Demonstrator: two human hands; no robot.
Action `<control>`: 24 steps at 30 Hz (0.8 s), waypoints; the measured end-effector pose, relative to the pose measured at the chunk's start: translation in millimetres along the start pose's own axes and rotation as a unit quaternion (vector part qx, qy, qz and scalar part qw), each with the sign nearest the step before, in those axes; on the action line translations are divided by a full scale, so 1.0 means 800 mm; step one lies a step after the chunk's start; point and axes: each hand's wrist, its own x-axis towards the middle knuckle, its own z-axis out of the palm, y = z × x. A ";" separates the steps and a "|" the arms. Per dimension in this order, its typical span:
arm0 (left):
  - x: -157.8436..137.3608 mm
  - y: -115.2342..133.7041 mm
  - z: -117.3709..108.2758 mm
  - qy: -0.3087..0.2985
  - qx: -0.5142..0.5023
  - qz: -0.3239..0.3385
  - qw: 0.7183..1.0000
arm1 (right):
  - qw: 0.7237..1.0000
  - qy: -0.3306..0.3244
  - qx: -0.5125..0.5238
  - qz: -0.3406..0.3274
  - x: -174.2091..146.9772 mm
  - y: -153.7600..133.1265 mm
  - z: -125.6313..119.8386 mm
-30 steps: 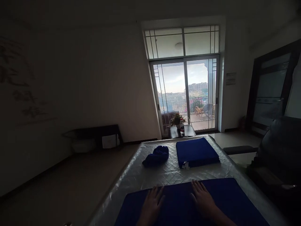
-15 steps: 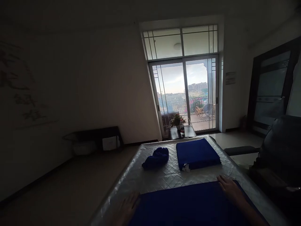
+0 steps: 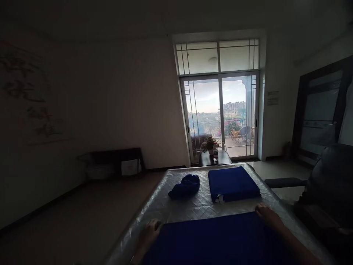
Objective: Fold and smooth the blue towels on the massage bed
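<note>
A dark blue cloth (image 3: 212, 243) lies spread at the near end of the bed-like surface with the silvery quilted cover (image 3: 176, 211). At its far left corner is my left hand (image 3: 150, 230), fingers curled in on the fabric. My right hand (image 3: 267, 213) grips the far edge near the right corner, its fingers bent over it. Beyond them sit a folded blue stack (image 3: 234, 184) with white labels and, to its left, a crumpled blue cloth bundle (image 3: 186, 187). The near part of the spread cloth runs out of view.
Past the far end stands a small dark table (image 3: 204, 159) with a potted plant (image 3: 210, 143) and a bottle (image 3: 215, 152). Sliding glass doors (image 3: 220, 121) are behind it. A dark chair (image 3: 328, 180) stands at the right. Against the left wall is a low dark piece of furniture (image 3: 110, 156).
Both hands went from lying flatter, fingers stretched out, to curling on the cloth's far corners. The head view has tilted slightly, so the room sits lower in the picture.
</note>
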 end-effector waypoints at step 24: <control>-0.062 0.145 0.099 -0.104 0.070 0.158 0.979 | 0.998 -0.020 -0.029 -0.043 -0.051 -0.102 0.085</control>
